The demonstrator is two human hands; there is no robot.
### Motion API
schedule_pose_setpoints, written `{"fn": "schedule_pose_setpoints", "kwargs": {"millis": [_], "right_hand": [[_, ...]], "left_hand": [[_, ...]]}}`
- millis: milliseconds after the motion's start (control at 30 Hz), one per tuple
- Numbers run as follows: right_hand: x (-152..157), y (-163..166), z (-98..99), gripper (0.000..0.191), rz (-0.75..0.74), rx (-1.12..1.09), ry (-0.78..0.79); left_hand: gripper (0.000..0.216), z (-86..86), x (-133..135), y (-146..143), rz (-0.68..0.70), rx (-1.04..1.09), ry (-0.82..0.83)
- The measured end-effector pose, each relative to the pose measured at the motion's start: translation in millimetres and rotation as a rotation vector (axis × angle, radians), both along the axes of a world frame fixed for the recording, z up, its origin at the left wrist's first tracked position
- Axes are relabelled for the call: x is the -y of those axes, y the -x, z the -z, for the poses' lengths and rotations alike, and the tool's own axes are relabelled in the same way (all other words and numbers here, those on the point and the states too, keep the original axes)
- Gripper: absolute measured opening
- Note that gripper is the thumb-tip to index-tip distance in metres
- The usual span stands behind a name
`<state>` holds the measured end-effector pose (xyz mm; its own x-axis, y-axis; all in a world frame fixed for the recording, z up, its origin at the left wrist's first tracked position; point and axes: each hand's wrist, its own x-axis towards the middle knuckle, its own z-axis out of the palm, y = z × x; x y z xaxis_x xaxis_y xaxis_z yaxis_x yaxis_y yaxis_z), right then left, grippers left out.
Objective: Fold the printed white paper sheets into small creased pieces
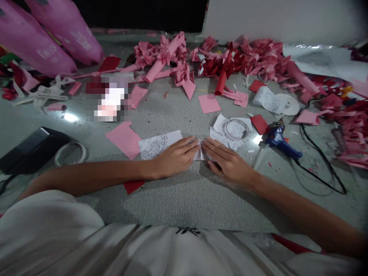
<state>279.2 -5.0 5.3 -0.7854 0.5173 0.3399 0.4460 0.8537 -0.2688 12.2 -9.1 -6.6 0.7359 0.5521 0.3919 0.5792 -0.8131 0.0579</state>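
My left hand [178, 157] lies flat on white paper, fingers stretched towards the middle. Opposite it, my right hand [228, 161] also rests flat, its fingertips almost meeting the left ones. Between the fingertips shows a small strip of white paper [197, 155] with a crease; the hands cover most of it. A white sheet with a black line drawing [156, 145] reaches out from under the left hand; whether it joins the creased strip is hidden. Beyond the right hand lie more printed paper pieces [217, 128] with a clear tape roll [236, 129] on top.
At right is a blue glue gun [283, 143] with a black cord. Pink and red paper flowers [161, 53] line the back. Pink bottles [69, 30], a black box [34, 149] and another tape roll [70, 154] stand left. A pink paper piece [125, 140] lies near the left forearm.
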Motion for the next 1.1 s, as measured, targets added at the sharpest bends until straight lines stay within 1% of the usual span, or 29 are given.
{"fn": "schedule_pose_setpoints", "kwargs": {"millis": [100, 167, 267, 333, 367, 433, 500, 533, 567, 700, 833, 933, 1033, 1100], "right_hand": [[-1, -1, 2.4, 0.051, 0.055, -0.091, -0.032], [-3, -2, 2.7, 0.044, 0.082, -0.125, -0.046], [-4, -2, 1.8, 0.038, 0.085, -0.128, -0.048], [-3, -1, 1.1, 0.035, 0.094, -0.158, -0.078], [-3, -1, 0.7, 0.034, 0.074, -0.178, -0.098], [-2, 0, 0.1, 0.032, -0.039, -0.195, -0.115], [-2, 1, -0.2, 0.030, -0.149, -0.151, -0.078], [-3, 1, -0.3, 0.029, -0.155, -0.123, -0.054], [-3, 2, -0.2, 0.028, -0.124, -0.099, -0.034], [-4, 1, 0.5, 0.035, 0.068, -0.056, -0.021], [-3, 0, 1.9, 0.050, 0.171, -0.019, -0.011], [-3, -1, 2.3, 0.055, 0.151, -0.037, -0.005], [-4, -1, 1.2, 0.053, 0.076, -0.047, -0.022], [-6, -2, 0.0, 0.049, 0.023, -0.021, -0.037]], "left_hand": [[0.035, -4.5, 0, -2, -0.024, 0.008, 0.013], [0.037, -9.8, -1, -4, -0.043, -0.015, 0.029], [0.039, -16.7, -3, -6, -0.071, -0.072, 0.074], [0.035, -18.6, -4, -7, -0.085, -0.079, 0.052], [0.033, -18.7, -5, -7, -0.095, -0.076, 0.018], [0.033, -18.3, -6, -6, -0.134, -0.075, -0.063], [0.035, -18.2, -6, -4, -0.172, -0.083, -0.116], [0.036, -18.7, -5, -3, -0.179, -0.087, -0.129], [0.037, -19.5, -5, -3, -0.180, -0.093, -0.134], [0.032, -22.1, -3, -2, -0.117, -0.140, -0.115], [0.027, -18.9, -2, -4, -0.008, -0.124, -0.004], [0.025, -17.4, -2, -4, -0.008, -0.130, 0.033], [0.028, -19.0, -1, -3, -0.055, -0.156, 0.041], [0.029, -19.8, -2, -3, -0.063, -0.141, 0.052]]}}
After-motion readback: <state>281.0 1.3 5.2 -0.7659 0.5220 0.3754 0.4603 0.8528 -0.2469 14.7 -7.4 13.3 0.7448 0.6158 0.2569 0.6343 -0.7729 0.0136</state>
